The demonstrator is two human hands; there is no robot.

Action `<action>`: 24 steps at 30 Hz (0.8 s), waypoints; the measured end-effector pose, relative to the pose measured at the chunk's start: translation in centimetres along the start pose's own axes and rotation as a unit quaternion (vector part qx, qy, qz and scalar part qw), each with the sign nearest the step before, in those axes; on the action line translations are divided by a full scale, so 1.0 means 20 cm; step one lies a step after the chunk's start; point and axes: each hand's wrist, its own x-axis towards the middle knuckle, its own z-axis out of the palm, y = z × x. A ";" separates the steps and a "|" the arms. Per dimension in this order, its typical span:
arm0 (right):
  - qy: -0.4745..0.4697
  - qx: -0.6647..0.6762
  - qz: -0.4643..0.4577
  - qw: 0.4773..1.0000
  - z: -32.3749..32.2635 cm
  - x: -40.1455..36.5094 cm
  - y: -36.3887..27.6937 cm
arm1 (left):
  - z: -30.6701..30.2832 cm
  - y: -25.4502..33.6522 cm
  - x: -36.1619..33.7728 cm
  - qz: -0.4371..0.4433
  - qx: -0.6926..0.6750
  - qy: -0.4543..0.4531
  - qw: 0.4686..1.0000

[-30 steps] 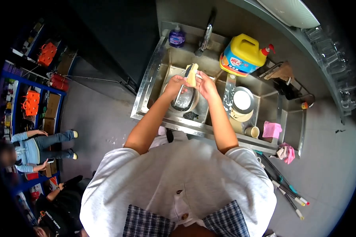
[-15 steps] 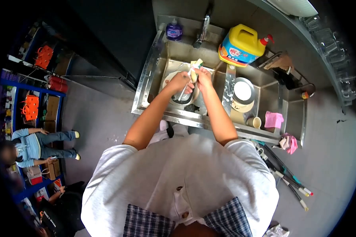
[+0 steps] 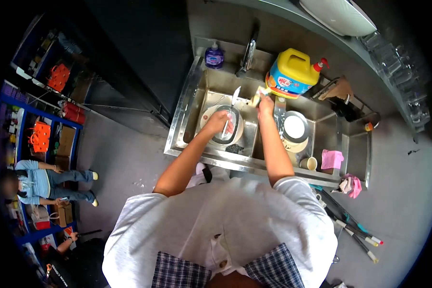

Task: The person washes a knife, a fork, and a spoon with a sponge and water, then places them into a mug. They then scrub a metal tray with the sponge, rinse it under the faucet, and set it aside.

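My left hand [image 3: 219, 123] is closed around a slim silver piece of cutlery [image 3: 235, 95], its long leaf-shaped end pointing up and away from me. Below that hand, in the left basin [image 3: 187, 122], a dark-rimmed oval dish [image 3: 235, 130] lies on a pale plate [image 3: 240, 138]. My right hand [image 3: 265, 106] pinches a yellowish sponge [image 3: 255, 99] over the basin's right side, apart from the cutlery. A dark scrubbing pad [image 3: 234, 149] rests near the basin's front.
Behind the sink are a purple soap bottle [image 3: 214, 56], a faucet [image 3: 247, 55] and a yellow jug [image 3: 293, 72]. The right basin contains stacked plates [image 3: 294, 126], a cup [image 3: 309, 163] and a pink cloth [image 3: 331, 160]. A person [image 3: 43, 182] stands at left; poles [image 3: 355, 228] lie right.
My hands have come apart: the right has moved right with the sponge, while the left keeps the cutlery, now tipped upward over the dish. The view has shifted slightly.
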 end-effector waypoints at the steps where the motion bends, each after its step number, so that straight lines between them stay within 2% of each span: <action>1: -0.006 -0.020 0.019 1.000 0.01 -0.05 0.02 | -0.01 -0.01 0.01 -0.016 -0.023 0.011 1.000; 3: 0.000 -0.089 0.059 0.994 0.07 -0.24 0.01 | -0.03 -0.05 0.07 -0.015 -0.017 0.011 1.000; 6: -0.099 -0.038 0.071 0.992 0.14 -0.35 0.05 | 0.00 -0.07 0.07 -0.011 0.014 0.011 1.000; 8: -0.127 0.027 0.128 0.983 0.16 -0.35 0.04 | 0.03 -0.05 0.08 -0.018 0.054 0.015 0.998; 10: -0.106 0.117 0.138 0.978 0.20 -0.38 0.01 | 0.05 -0.05 0.09 -0.030 0.040 0.032 0.998; 13: -0.115 0.109 0.151 0.976 0.20 -0.37 0.01 | 0.05 -0.01 0.08 -0.047 0.055 0.062 0.995; 16: -0.228 0.010 0.082 0.970 0.17 -0.35 0.06 | 0.04 -0.03 0.09 -0.037 0.002 0.055 0.998; 17: -0.185 -0.021 0.044 0.982 0.18 -0.31 0.13 | 0.00 -0.11 0.12 -0.019 -0.066 0.009 0.998; 18: -0.160 -0.020 0.036 0.986 0.22 -0.32 0.13 | 0.02 -0.02 0.08 -0.020 0.037 0.024 0.999; 20: -0.151 -0.046 -0.008 0.987 0.27 -0.30 0.17 | -0.01 -0.03 0.09 -0.081 0.046 0.018 0.995; 22: -0.174 -0.043 -0.002 0.984 0.32 -0.29 0.18 | -0.06 -0.01 0.10 -0.123 0.021 0.017 0.992; 23: -0.183 -0.049 -0.037 0.981 0.33 -0.28 0.18 | -0.10 0.01 0.12 -0.151 0.088 0.045 0.984; 24: -0.203 -0.064 -0.044 0.976 0.35 -0.28 0.17 | -0.18 -0.01 0.15 -0.091 0.105 0.078 0.987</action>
